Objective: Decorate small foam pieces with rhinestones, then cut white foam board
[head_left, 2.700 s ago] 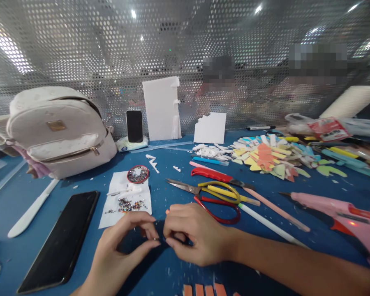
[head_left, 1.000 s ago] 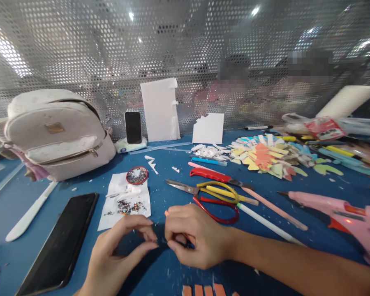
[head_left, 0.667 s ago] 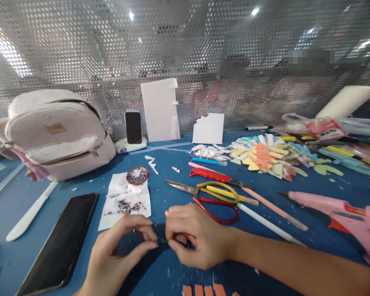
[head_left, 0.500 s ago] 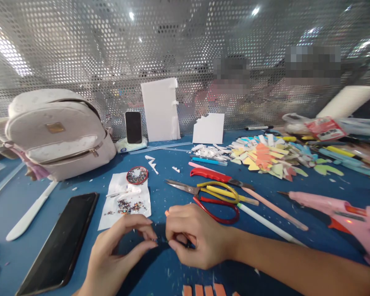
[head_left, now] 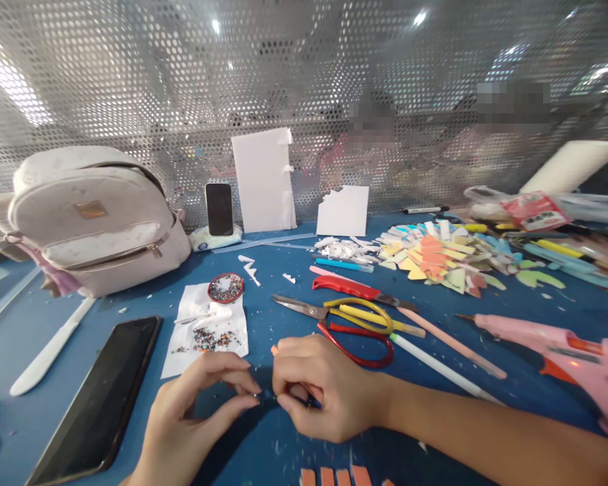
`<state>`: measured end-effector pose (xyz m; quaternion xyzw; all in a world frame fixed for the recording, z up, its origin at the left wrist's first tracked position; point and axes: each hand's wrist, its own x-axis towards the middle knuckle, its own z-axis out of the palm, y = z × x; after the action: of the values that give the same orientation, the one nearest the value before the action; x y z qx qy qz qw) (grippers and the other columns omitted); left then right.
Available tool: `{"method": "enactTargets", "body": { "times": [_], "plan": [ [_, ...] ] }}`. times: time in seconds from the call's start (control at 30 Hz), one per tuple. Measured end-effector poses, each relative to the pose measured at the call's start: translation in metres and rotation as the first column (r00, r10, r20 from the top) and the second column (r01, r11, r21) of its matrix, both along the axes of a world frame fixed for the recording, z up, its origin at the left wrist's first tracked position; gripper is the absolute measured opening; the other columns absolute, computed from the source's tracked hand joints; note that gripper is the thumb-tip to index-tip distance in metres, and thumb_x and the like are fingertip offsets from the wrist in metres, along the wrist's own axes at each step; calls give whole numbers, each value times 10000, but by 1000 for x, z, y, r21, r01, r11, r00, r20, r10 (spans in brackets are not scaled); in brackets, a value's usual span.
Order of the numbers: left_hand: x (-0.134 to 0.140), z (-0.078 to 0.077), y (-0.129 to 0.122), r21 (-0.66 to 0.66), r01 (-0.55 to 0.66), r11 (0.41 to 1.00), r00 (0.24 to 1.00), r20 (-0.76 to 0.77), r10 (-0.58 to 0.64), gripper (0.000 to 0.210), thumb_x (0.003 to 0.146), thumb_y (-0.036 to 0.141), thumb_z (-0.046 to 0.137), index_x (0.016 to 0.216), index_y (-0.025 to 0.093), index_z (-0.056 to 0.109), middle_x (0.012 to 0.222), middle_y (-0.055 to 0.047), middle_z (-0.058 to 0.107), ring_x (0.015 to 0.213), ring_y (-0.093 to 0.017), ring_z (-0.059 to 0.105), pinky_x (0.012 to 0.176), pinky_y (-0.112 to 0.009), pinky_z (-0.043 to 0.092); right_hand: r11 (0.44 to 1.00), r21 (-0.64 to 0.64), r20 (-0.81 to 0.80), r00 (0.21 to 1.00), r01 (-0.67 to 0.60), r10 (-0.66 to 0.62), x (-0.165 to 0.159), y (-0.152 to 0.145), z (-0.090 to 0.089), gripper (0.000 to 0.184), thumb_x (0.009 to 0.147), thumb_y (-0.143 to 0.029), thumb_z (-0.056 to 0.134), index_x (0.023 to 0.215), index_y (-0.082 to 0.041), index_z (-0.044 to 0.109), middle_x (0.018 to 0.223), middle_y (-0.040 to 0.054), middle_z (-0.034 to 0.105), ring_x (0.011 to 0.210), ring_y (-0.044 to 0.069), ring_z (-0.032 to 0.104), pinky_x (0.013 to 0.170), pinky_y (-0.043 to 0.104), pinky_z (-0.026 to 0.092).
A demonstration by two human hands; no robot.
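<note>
Pinching tiny shiny piece in left hand, near right hand.

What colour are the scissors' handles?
The scissors have one yellow handle and one red handle, clearest in the head view.

Two hands: a left hand and a right hand. One tiny glinting piece. Two phones: a black phone, lower left, and a propped phone, upper left of centre. Two boards: a tall board and a jagged board. One backpack, one pair of scissors, one glue gun. Bottom edge: four orange blocks, plus a fifth's corner. Shiny bits: too small to count.
</note>
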<state>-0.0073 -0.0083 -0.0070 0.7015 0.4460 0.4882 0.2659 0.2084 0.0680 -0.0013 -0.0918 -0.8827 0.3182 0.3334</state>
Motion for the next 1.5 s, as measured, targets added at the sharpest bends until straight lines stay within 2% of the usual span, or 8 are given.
{"method": "enactTargets", "body": {
  "times": [0.37,0.7,0.87,1.03,1.5],
  "plan": [
    [0,-2,1,30,9,1000,1000,-23,-9,282,854,148,749,1087,271,645,825,26,781,735,-151,761,719,-230,632,1000,-1,-4,1000,22,-22,0,-1,2,104,771,-124,497,723,-206,456,571,-59,396,577,114,397,566,251,350],
    [3,-1,0,12,-25,1000,1000,15,25,285,833,110,756,1043,281,669,819,49,765,728,-128,740,725,-198,608,1000,10,-18,1000,-4,4,0,-1,-1,86,784,-129,515,749,-201,485,587,-58,420,575,106,379,574,246,338],
    [1,-1,1,19,-1,1000,1000,3,1,308,826,101,763,1054,284,667,826,52,770,735,-122,744,736,-187,608,1000,13,17,1000,10,-10,0,-1,-2,77,820,-151,529,762,-197,511,585,-55,442,588,112,396,595,251,351],
    [1,1,1,12,-18,1000,1000,-5,18,228,820,128,778,986,255,686,796,33,765,715,-140,739,707,-208,611,1000,25,54,998,19,-21,1,0,-2,85,871,-182,516,794,-198,549,578,-51,446,602,126,415,632,265,381],
    [2,3,1,9,-33,999,999,-11,33,189,817,141,781,938,263,701,778,44,756,708,-128,729,702,-188,599,999,-22,-11,1000,28,-28,1,-1,0,84,823,-142,534,761,-198,531,575,-61,409,577,114,410,662,250,436]
  ]
}}
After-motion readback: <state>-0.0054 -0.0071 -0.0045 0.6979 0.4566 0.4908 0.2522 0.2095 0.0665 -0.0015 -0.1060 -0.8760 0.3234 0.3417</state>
